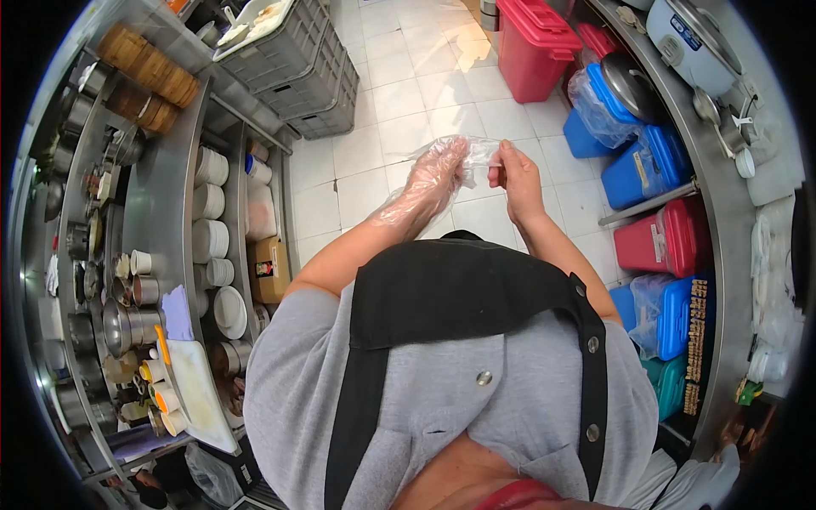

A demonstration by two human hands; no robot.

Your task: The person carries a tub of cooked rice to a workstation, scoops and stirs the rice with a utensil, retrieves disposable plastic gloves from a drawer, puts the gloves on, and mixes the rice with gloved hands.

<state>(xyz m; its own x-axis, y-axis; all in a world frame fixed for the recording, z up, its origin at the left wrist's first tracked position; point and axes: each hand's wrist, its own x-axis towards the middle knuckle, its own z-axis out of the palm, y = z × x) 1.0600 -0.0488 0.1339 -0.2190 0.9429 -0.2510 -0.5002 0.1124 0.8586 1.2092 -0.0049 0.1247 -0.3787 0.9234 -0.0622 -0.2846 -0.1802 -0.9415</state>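
A clear plastic glove covers my left hand (439, 174), which is raised in front of my body over the tiled floor. Its fingers are curled around crumpled clear plastic (482, 153). My bare right hand (516, 177) is just to the right, pinching the other end of that plastic between thumb and fingers. The plastic stretches between the two hands. Whether it is a second glove, I cannot tell.
Stacked grey crates (310, 85) stand ahead on the left. A steel counter with a cutting board (204, 387) and orange-handled knife (162, 344) runs along the left. Red bins (535, 51) and blue bins (633, 174) line the right, below a shelf with a cooker (688, 47).
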